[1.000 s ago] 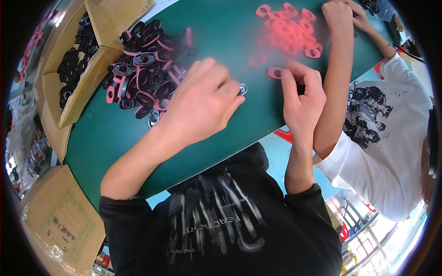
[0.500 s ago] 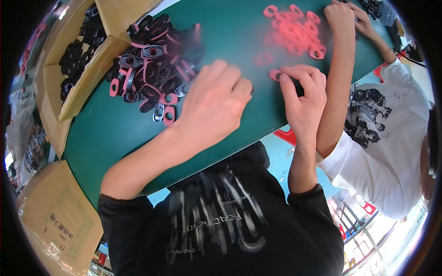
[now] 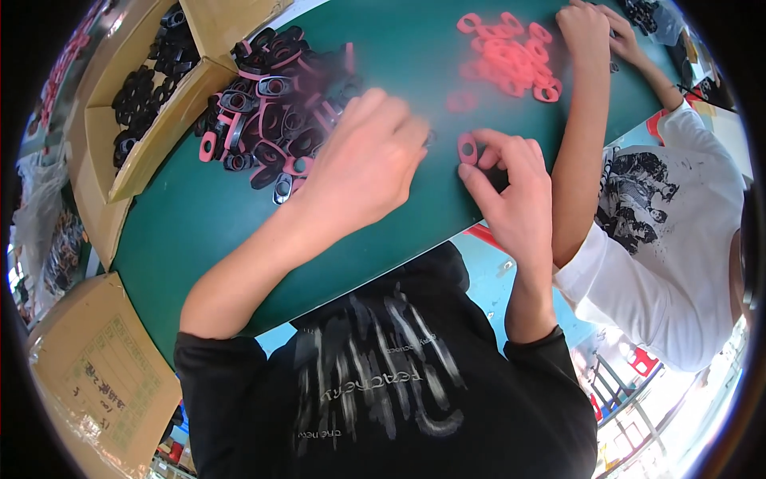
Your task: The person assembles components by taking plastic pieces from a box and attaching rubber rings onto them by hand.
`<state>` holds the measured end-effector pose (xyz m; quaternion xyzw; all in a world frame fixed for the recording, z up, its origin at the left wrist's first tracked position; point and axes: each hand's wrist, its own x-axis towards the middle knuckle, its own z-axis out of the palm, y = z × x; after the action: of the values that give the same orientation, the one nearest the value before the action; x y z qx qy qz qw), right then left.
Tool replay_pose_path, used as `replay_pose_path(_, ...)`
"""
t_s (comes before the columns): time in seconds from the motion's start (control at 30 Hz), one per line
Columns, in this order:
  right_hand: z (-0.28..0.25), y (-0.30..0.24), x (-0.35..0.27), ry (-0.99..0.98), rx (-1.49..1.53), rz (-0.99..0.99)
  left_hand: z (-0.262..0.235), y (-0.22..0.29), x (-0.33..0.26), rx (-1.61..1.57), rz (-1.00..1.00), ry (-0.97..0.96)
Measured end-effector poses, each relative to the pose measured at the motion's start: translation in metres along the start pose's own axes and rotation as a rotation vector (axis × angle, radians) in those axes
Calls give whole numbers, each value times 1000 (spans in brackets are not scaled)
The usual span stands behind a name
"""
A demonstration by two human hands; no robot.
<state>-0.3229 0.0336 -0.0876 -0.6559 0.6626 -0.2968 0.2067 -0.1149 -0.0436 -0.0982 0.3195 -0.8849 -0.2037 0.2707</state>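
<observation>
My right hand (image 3: 515, 172) pinches a pink oval ring (image 3: 467, 149) between thumb and fingers, its hole facing up. To its left, my left hand (image 3: 369, 156) is curled over the table with its knuckles up. A small dark bit shows at its fingertips, too blurred and covered to name. Just beyond and left of that hand lies a heap of black and pink oval rings (image 3: 275, 120), some with shiny silver-grey faces. Part of this heap is behind the hand and hazy. Farther off, past my right hand, is a pile of bright pink oval rings (image 3: 515, 64).
An open cardboard box (image 3: 148, 164) with black parts stands at the left of the green table (image 3: 191, 247). Another carton (image 3: 104, 375) is nearer, at lower left. Close on the right, a co-worker's forearm (image 3: 586, 136) reaches over the table, both hands at its far side.
My right hand has shifted a little left, and the pink ring in it has turned to stand lengthwise, its hole now plain. My left hand stays curled, slightly farther from me.
</observation>
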Motion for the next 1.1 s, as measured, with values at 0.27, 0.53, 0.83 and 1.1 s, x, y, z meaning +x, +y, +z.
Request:
replay_pose_path(0.27,-5,1,15,-121,-3,-80,-7,2,7,179,45,-71)
replay_pose_path(0.53,37,-20,0,5,-19,-199,-128,-13,-17,390,-234,-24)
replay_pose_path(0.83,46,-25,1,56,29,-243,-203,-174,-55,599,-761,-108)
replay_pose_path(1.1,44,-21,0,68,37,-236,-204,-180,-45,531,-652,-188)
